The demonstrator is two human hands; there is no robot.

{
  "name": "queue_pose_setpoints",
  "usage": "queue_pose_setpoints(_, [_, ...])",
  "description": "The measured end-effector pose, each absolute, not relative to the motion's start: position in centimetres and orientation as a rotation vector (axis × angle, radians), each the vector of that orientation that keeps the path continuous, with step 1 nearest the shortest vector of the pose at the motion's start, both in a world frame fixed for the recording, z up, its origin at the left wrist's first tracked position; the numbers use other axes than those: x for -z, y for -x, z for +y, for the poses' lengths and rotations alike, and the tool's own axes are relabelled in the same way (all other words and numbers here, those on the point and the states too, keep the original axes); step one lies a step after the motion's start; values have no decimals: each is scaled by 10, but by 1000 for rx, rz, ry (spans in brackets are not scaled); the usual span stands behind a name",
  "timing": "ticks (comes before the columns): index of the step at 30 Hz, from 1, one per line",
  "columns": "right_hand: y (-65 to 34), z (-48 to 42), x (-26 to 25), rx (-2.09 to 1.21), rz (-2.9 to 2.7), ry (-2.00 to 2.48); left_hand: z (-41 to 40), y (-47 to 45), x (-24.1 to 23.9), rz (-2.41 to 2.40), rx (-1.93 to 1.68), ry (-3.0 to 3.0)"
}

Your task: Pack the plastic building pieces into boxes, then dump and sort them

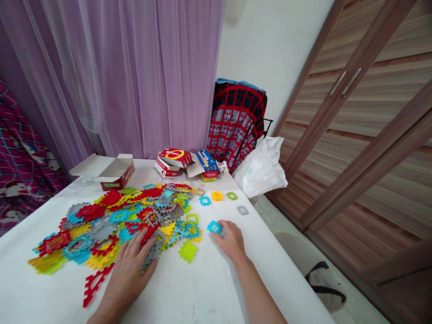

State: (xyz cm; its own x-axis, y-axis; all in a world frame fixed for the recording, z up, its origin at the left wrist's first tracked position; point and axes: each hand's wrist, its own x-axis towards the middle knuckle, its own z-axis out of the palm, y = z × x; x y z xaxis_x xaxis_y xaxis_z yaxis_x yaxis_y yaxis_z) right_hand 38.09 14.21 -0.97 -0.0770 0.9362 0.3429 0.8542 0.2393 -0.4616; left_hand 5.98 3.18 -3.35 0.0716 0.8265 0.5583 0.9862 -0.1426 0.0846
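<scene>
A heap of flat plastic interlocking pieces (118, 220) in red, blue, yellow, green and grey covers the left half of the white table (189, 292). My left hand (130, 270) lies flat on the near edge of the heap, fingers stretched out over grey and red pieces. My right hand (231, 240) is to the right of the heap, its fingers closed on a small blue square piece (214, 227). Beyond it lie single small pieces: blue (204, 200), yellow (217, 195), green (231, 195) and grey (242, 210).
An open red and white carton (108, 171) stands at the table's back left. Small boxes (184, 164) sit at the back. A white plastic bag (261, 168) hangs off the right corner. Behind are a chair draped with red cloth (236, 121), a purple curtain, and a wooden wardrobe to the right.
</scene>
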Motion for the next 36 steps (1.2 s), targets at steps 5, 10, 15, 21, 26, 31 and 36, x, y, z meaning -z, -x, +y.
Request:
queue_pose_setpoints(5, [-381,142,12,-173,-2028,1605,33,-58,33,-1743,657,2017])
queue_pose_setpoints(10, [-386,152,17,-79,-1913,1677,34,-56,34,-1733,647,2029])
queue_pose_setpoints(15, [-383,152,12,-64,-1862,1829,35,-54,35,-1722,649,2038])
queue_pose_setpoints(21, [-390,144,6,-106,-1909,1865,35,-54,35,-1694,682,2027])
queue_pose_setpoints(26, [-390,144,5,-138,-1878,1898,35,-55,37,-1703,673,2026])
queue_pose_setpoints(31, [-379,143,5,-22,-1857,1929,34,-57,35,-1705,664,2032])
queue_pose_setpoints(36, [-374,144,9,9,-1840,1951,32,-59,33,-1704,674,2024])
